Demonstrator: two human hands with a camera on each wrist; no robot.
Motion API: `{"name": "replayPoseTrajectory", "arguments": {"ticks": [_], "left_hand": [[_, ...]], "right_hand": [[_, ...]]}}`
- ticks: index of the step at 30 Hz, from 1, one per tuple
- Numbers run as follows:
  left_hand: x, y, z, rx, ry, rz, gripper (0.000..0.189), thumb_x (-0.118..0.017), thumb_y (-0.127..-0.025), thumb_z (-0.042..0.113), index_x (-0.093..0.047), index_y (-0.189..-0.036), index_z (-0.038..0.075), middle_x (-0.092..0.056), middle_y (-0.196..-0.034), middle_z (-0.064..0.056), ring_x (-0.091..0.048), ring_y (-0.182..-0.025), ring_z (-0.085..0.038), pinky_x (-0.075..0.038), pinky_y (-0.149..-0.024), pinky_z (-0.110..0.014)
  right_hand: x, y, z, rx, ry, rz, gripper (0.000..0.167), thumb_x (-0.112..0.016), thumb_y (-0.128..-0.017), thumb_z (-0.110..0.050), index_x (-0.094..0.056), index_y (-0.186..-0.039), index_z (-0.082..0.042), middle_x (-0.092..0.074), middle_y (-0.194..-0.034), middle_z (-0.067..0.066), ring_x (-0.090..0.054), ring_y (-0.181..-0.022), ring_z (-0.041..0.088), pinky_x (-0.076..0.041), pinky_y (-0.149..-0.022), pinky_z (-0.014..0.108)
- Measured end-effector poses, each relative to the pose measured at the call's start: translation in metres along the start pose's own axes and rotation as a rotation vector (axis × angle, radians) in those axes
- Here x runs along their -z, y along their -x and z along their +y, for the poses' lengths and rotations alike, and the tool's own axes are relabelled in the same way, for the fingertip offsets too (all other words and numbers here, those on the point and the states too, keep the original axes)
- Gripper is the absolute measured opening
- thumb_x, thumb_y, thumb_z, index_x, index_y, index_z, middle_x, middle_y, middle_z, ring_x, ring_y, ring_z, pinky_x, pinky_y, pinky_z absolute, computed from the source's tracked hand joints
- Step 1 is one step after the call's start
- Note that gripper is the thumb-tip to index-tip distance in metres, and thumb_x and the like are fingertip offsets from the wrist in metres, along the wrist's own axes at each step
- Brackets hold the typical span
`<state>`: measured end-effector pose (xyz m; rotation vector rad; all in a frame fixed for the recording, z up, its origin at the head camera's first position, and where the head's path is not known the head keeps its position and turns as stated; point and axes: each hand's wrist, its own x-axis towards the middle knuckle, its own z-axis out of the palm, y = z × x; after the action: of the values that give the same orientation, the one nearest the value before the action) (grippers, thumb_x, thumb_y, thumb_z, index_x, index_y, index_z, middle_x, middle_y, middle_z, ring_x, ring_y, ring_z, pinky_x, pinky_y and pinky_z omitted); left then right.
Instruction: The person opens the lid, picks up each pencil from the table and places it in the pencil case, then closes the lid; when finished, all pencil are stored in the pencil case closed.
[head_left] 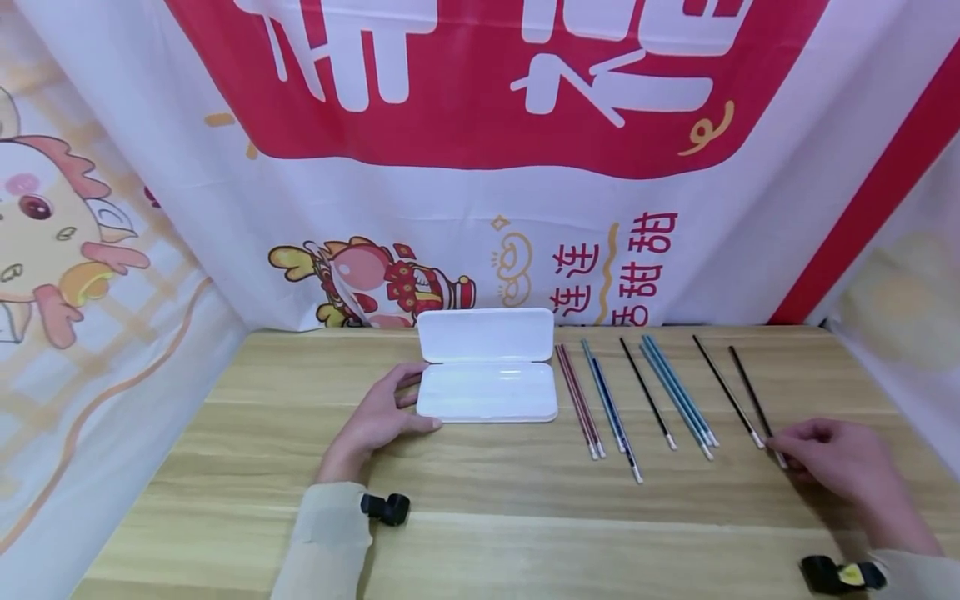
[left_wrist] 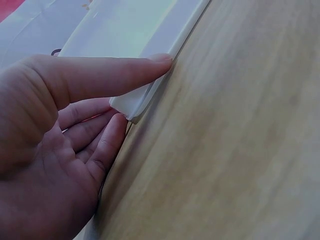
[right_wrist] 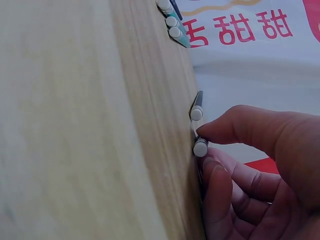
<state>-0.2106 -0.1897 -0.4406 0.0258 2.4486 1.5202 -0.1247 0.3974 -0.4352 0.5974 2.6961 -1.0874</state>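
Note:
A white pencil case (head_left: pixel 487 392) lies open on the table, its lid (head_left: pixel 486 335) raised at the back. My left hand (head_left: pixel 386 412) holds the case's near left corner. In the left wrist view, the thumb (left_wrist: pixel 125 75) lies over the front rim and the other fingers (left_wrist: pixel 107 145) bend against the side. At the far right, my right hand (head_left: pixel 840 458) pinches a black pencil (head_left: pixel 750 385) near its white eraser end (right_wrist: pixel 200 148), between thumb and fingers. Another black pencil (head_left: pixel 726 387) lies just left of it.
Between the case and the right hand lie two dark red pencils (head_left: pixel 580 400), blue pencils (head_left: pixel 611 404), one black pencil (head_left: pixel 647 392) and several light blue pencils (head_left: pixel 678 396). A printed cloth (head_left: pixel 360 192) hangs behind the wooden table (head_left: pixel 525 500).

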Motion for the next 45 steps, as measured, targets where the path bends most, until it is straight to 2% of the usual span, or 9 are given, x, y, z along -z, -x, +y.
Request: {"name": "replayPoseTrajectory", "arguments": {"ticks": [5,12,17,29,33,41,44,45], "left_hand": [[-0.002,-0.002,0.000,0.003,0.004,0.006,0.088,-0.093,-0.083,0.009,-0.049,-0.158,0.018,-0.044,-0.170,-0.013,-0.055,-0.149,-0.038,-0.049,-0.121,-0.052],[-0.002,0.000,0.000,0.010,0.022,0.004,0.086,-0.092,-0.083,0.005,-0.050,-0.157,0.019,-0.045,-0.169,-0.013,-0.055,-0.149,-0.038,-0.050,-0.120,-0.051],[0.000,0.001,-0.001,0.014,0.020,0.015,0.087,-0.093,-0.083,0.006,-0.050,-0.157,0.020,-0.045,-0.169,-0.012,-0.055,-0.149,-0.038,-0.050,-0.121,-0.052],[0.000,-0.001,-0.003,0.006,0.021,0.012,0.087,-0.093,-0.083,0.008,-0.050,-0.157,0.021,-0.045,-0.169,-0.012,-0.055,-0.149,-0.038,-0.049,-0.121,-0.052],[0.000,0.000,-0.002,0.006,0.024,0.014,0.087,-0.093,-0.082,0.006,-0.050,-0.157,0.020,-0.046,-0.168,-0.013,-0.054,-0.149,-0.039,-0.049,-0.122,-0.053],[0.000,0.001,0.000,0.005,0.022,0.014,0.089,-0.093,-0.082,0.007,-0.050,-0.157,0.019,-0.045,-0.169,-0.013,-0.053,-0.150,-0.039,-0.047,-0.123,-0.054],[-0.001,0.000,-0.001,0.003,0.019,0.014,0.088,-0.093,-0.082,0.008,-0.050,-0.157,0.020,-0.045,-0.169,-0.013,-0.053,-0.150,-0.039,-0.047,-0.123,-0.054],[-0.001,0.000,-0.001,0.003,0.019,0.014,0.088,-0.093,-0.082,0.008,-0.050,-0.157,0.020,-0.045,-0.169,-0.013,-0.053,-0.150,-0.039,-0.047,-0.123,-0.054]], "right_hand": [[0.000,0.001,0.002,-0.020,-0.005,0.007,0.048,-0.076,-0.098,-0.038,-0.073,-0.116,0.007,-0.074,-0.082,-0.004,-0.066,-0.073,0.013,-0.058,-0.060,0.029],[-0.002,0.005,0.000,-0.020,0.053,0.034,0.049,-0.080,-0.095,-0.043,-0.077,-0.112,0.003,-0.074,-0.080,-0.006,-0.064,-0.072,0.011,-0.054,-0.059,0.028],[-0.004,0.005,-0.003,-0.033,0.062,0.040,0.047,-0.079,-0.096,-0.039,-0.076,-0.112,0.004,-0.074,-0.082,-0.003,-0.066,-0.074,0.013,-0.054,-0.058,0.029],[0.000,0.001,0.001,-0.025,0.085,0.003,0.058,-0.072,-0.099,-0.047,-0.073,-0.122,0.005,-0.073,-0.084,-0.001,-0.065,-0.075,0.015,-0.054,-0.060,0.030],[0.002,0.000,0.003,-0.016,0.026,0.005,0.059,-0.069,-0.101,-0.047,-0.071,-0.126,0.006,-0.076,-0.086,-0.002,-0.066,-0.076,0.014,-0.056,-0.061,0.029],[0.007,-0.002,0.004,0.010,-0.203,0.028,0.052,-0.058,-0.111,-0.035,-0.063,-0.138,0.010,-0.076,-0.086,-0.012,-0.069,-0.075,0.005,-0.063,-0.066,0.028],[0.010,-0.001,0.004,0.035,-0.271,0.042,0.040,-0.059,-0.111,-0.036,-0.071,-0.128,-0.002,-0.074,-0.084,-0.018,-0.070,-0.076,0.003,-0.063,-0.066,0.027],[0.010,0.001,0.004,0.053,-0.307,0.043,0.032,-0.061,-0.110,-0.036,-0.076,-0.122,-0.010,-0.074,-0.084,-0.020,-0.070,-0.076,0.002,-0.062,-0.066,0.026]]}}
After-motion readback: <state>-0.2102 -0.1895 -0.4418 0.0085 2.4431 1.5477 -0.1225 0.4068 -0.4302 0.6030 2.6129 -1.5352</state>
